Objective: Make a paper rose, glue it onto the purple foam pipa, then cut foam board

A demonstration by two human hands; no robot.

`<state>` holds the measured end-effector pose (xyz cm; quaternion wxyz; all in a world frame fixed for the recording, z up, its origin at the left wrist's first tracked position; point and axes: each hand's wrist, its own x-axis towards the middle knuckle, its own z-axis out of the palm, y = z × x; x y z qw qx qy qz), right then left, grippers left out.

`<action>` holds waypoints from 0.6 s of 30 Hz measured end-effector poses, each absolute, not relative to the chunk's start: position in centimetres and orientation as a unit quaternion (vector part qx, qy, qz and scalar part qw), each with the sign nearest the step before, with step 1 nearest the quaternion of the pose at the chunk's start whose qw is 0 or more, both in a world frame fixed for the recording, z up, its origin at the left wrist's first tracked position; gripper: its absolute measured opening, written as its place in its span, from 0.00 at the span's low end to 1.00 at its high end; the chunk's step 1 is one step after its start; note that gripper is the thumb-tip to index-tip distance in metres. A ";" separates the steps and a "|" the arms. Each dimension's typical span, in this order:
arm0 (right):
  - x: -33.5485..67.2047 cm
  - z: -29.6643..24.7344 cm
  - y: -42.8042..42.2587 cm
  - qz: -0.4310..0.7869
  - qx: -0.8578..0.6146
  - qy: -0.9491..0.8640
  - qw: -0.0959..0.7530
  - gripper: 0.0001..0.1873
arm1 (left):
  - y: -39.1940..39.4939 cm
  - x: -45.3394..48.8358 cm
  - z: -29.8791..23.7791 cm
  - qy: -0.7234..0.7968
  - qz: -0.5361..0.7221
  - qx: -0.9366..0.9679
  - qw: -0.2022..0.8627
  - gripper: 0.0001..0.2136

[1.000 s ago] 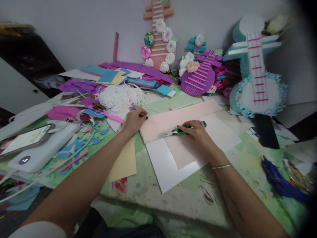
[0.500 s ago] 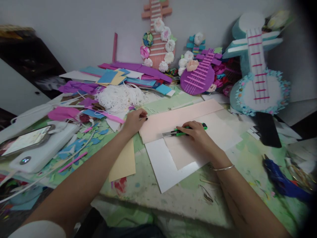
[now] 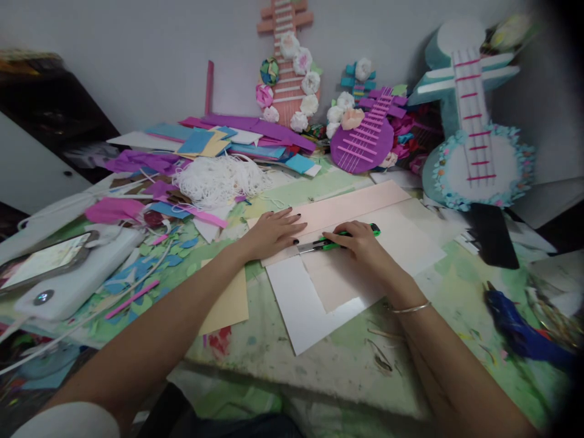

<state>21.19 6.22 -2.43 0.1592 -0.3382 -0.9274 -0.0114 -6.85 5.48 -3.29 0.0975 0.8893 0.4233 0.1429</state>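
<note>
My left hand [image 3: 272, 232] lies flat with fingers spread on the near-left end of a pale pink sheet [image 3: 351, 204]. My right hand [image 3: 360, 244] is closed round a green utility knife [image 3: 335, 242], its blade pointing left along the pink sheet's lower edge, just right of my left fingertips. Under the pink sheet lie a beige sheet [image 3: 337, 283] and a white board [image 3: 301, 307] on the paint-stained green table [image 3: 319, 359].
White string pile [image 3: 219, 179] and coloured foam scraps lie at the left. A phone on a white power bank [image 3: 59, 274] sits far left. Foam guitar crafts [image 3: 365, 137] [image 3: 474, 152] lean on the back wall. A black phone [image 3: 491, 234] and a blue tool [image 3: 515, 331] lie at the right.
My left hand has moved right from the pink sheet's corner and flattened out on it. The knife hand has shifted slightly left.
</note>
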 end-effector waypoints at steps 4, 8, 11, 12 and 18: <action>21.2 -2.6 6.3 -0.008 -0.336 -0.927 0.165 0.32 | 5.7 -7.1 -3.3 0.425 0.128 0.891 0.100 0.19; 21.2 -2.8 6.3 0.008 -0.338 -0.926 0.170 0.34 | 5.7 -7.0 -3.4 0.427 0.137 0.889 0.098 0.19; 21.3 -2.7 6.4 0.020 -0.343 -0.925 0.164 0.36 | 5.6 -7.0 -3.5 0.431 0.130 0.888 0.090 0.19; 21.4 -2.7 6.5 0.022 -0.344 -0.925 0.159 0.37 | 5.6 -7.0 -3.5 0.431 0.127 0.889 0.089 0.19; 22.1 -2.1 6.6 0.028 -0.341 -0.932 0.121 0.39 | 5.6 -7.0 -3.5 0.434 0.127 0.887 0.092 0.19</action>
